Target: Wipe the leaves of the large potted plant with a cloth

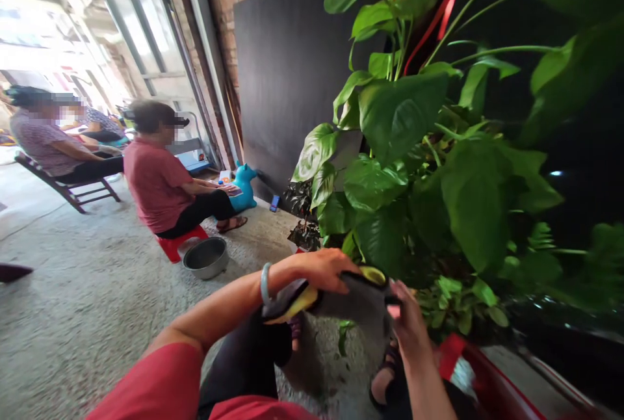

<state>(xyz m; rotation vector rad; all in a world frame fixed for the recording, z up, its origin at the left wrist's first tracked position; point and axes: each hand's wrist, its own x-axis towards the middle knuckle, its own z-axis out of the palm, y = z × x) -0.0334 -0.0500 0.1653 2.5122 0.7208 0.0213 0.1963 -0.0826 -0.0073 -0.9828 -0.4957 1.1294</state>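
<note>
A dark grey cloth piece (358, 300) with black edging and yellow patches hangs between my two hands, above my knees. What kind of article it is, I cannot make out. My left hand (324, 268) lies over its upper edge, fingers bent around it, and a pale bangle circles that wrist. At the opposite end, my right hand (408, 317) pinches the cloth near its black edge. A small pink spot shows by the right fingertips. Part of the cloth on the left hangs below my left forearm, showing yellow.
Large leafy plants (404, 121) crowd the right side, close to my hands. A grey basin (207, 259) stands on the concrete floor near a person (158, 179) on a red stool (168, 248). Beyond are a blue animal toy (244, 186) and other seated people. A red object (487, 374) is at lower right.
</note>
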